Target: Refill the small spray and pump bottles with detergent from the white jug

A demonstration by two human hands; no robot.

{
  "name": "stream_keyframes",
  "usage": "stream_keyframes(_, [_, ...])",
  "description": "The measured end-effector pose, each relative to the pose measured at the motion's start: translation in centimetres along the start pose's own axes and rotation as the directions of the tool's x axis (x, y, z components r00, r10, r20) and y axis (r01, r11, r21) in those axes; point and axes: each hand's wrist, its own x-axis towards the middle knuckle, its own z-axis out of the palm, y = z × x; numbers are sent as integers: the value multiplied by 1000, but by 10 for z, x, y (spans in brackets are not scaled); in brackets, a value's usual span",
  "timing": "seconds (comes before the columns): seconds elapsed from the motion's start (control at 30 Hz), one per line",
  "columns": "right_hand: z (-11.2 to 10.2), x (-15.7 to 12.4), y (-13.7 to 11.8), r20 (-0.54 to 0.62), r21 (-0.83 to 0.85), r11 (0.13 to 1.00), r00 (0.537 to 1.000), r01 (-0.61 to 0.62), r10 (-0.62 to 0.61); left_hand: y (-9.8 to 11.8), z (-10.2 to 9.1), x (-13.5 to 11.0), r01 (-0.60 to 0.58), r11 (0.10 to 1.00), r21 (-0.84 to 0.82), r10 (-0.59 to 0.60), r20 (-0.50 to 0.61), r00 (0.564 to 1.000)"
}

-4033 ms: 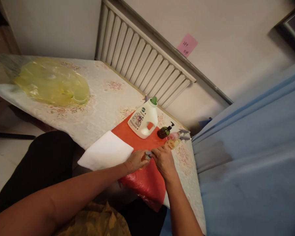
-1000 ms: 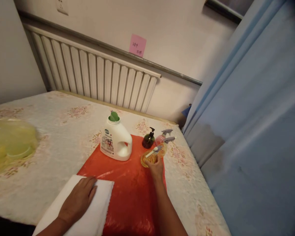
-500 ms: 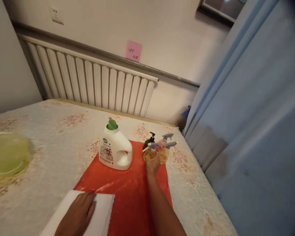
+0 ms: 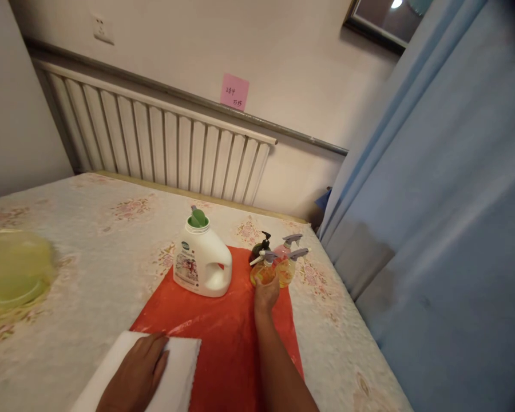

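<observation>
My left hand (image 4: 135, 372) lies flat on a folded white cloth or paper (image 4: 178, 366), fingers stretched out together. Farther off, my right hand (image 4: 266, 294) is at the near side of a spray bottle of orange-yellow liquid (image 4: 265, 273). Thumb and fingers are spread on either side of its lower part; whether they still touch it is unclear. Close around that bottle stand another yellow spray bottle (image 4: 286, 273), a pink spray bottle (image 4: 282, 250) and a dark pump bottle (image 4: 257, 250). To their left, a white detergent jug (image 4: 208, 257) stands upright on a red mat (image 4: 214, 329).
A floral cloth (image 4: 107, 257) covers the surface beneath everything. Something translucent yellow (image 4: 17, 263) sits at the left edge. Behind are a white radiator (image 4: 163, 131) and a wall with a pink note (image 4: 234, 91). A blue curtain (image 4: 433, 200) hangs on the right.
My right hand has drawn back slightly towards me, uncovering more of the orange-yellow spray bottle, which stays in place. My left hand remains on the white cloth or paper.
</observation>
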Motion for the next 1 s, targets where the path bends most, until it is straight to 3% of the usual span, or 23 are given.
stream_keyframes(0.07, [-3,-7,-2,-91,-34,997,994,-68,64,1,-1,1,1,1000,-2,-1,4,1000])
stream_keyframes(0.13, [-6,-16,-5,-111,-57,996,991,-75,68,2,-1,1,-2,1000,-9,2,11,1000])
stream_keyframes(0.23, [-9,-30,-11,3,-64,998,1000,27,-27,2,-2,2,-5,1000,-11,5,19,1000])
stream_keyframes(0.4, [-8,-40,-9,183,-49,987,973,154,-143,2,-2,3,-15,1000,3,14,23,1000])
stream_keyframes(1.0, [5,-46,17,212,-114,982,969,154,-127,-5,3,-1,-25,999,31,25,18,1000])
